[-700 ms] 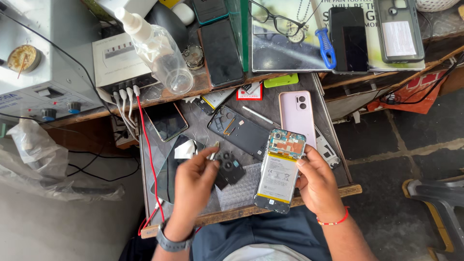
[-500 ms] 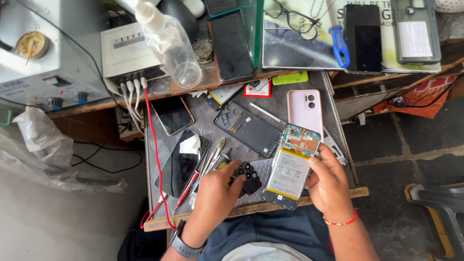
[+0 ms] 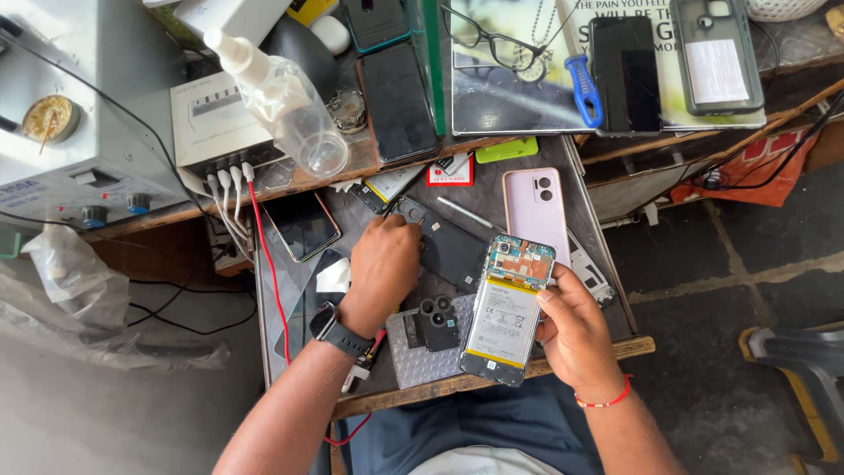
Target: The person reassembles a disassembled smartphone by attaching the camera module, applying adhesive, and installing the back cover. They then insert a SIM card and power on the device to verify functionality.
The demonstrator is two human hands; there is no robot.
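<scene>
My right hand (image 3: 573, 332) grips an opened phone (image 3: 508, 310) by its right edge, its circuit board and pale battery facing up. My left hand (image 3: 383, 266), with a black watch on the wrist, reaches forward onto a black phone back cover (image 3: 453, 251); its fingers are curled at the cover's left end, and I cannot tell whether they pinch anything. A small black camera-frame piece (image 3: 436, 322) lies on a grey dotted mat (image 3: 413, 356) between my hands. A pink phone back (image 3: 536, 211) lies face down just beyond the opened phone.
The work tray (image 3: 492, 378) holds a dark phone (image 3: 302, 224), a red wire (image 3: 266, 264) and small parts. Behind it stand a spray bottle (image 3: 283, 97), a white multi-port box (image 3: 211, 123), a power supply (image 3: 61, 132), several phones, spectacles (image 3: 488, 40) and a blue-handled screwdriver (image 3: 584, 88).
My left hand has left the camera-frame piece near the tray's front and moved forward to the black back cover. The opened phone stays in my right hand.
</scene>
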